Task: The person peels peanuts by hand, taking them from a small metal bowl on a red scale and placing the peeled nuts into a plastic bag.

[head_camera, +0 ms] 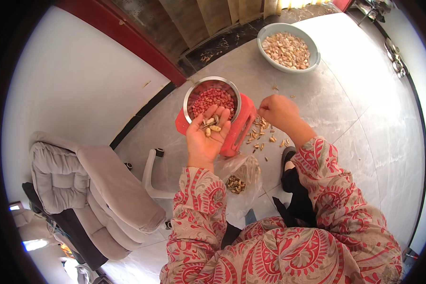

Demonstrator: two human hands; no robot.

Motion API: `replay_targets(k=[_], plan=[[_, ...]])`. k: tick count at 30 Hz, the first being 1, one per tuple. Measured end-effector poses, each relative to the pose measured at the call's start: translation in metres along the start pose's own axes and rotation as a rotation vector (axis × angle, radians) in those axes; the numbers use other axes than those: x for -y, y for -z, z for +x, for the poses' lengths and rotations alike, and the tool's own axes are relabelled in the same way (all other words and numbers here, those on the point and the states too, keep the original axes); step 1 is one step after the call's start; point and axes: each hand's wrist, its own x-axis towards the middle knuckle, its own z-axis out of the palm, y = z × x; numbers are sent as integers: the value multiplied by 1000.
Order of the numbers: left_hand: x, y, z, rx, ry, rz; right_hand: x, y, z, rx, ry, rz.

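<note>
My left hand point(206, 142) is palm up with its fingers cupped, holding a few unshelled peanuts point(215, 128) and striped sunflower seeds point(217, 119). It hovers over the near rim of a stainless steel bowl point(198, 89). Red-skinned peanut kernels point(210, 100) cover the bottom of that bowl, which stands on a red plastic stool point(234, 142). To the right, my right hand point(279, 109) has its fingers curled together, and nothing shows in them. Below it, broken shells point(258, 130) lie scattered on the floor. A clear plastic bag point(252, 169) with peanuts and seeds point(235, 185) sits nearer my lap.
A pale green basin point(315, 63) full of what look like garlic cloves point(287, 49) stands on the tiled floor point(344, 117) at the back. On the left is a padded grey chair point(103, 191) with a white castor base point(149, 177). A red door frame point(127, 26) borders the wall.
</note>
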Motion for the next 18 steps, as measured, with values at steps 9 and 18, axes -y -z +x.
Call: replay_targets(k=[9,18], plan=[[16,-7,7,-52,-104,26,53,-31,-21,-173,537,382],[12,-2,4,-136,-131,40,53,-31,-13,-214,556,404]])
